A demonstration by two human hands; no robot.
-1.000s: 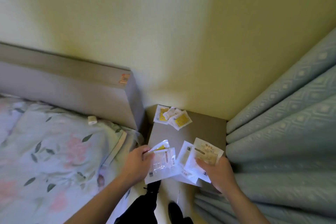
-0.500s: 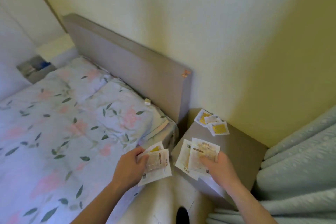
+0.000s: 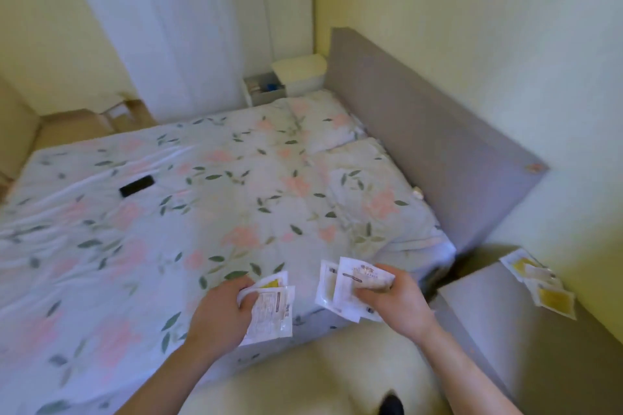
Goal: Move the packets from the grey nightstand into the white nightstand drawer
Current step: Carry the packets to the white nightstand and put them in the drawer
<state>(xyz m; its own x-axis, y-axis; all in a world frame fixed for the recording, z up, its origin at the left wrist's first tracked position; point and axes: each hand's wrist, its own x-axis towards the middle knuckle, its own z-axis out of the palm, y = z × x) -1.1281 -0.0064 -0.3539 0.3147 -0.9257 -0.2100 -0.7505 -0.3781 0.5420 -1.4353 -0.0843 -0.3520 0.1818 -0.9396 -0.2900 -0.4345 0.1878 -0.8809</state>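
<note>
My left hand [image 3: 220, 313] grips a small stack of white packets [image 3: 271, 312] over the near edge of the bed. My right hand [image 3: 396, 303] grips another stack of white packets [image 3: 340, 286] just left of the grey nightstand [image 3: 526, 347]. Several yellow-and-white packets [image 3: 539, 283] still lie on the far corner of the grey nightstand. Across the bed stands the white nightstand [image 3: 300, 76], its drawer [image 3: 263, 89] pulled open with small items inside.
A bed with a floral cover [image 3: 188, 212] lies between the two nightstands, backed by a grey headboard [image 3: 421, 138]. A black phone-like object [image 3: 136, 186] rests on the bed. A white wardrobe [image 3: 188, 20] stands behind, cardboard boxes [image 3: 114, 114] at its foot.
The view has swung left from the grey nightstand to the bed. Both hands have lifted their packets off the grey nightstand and now hold them over the bed's edge.
</note>
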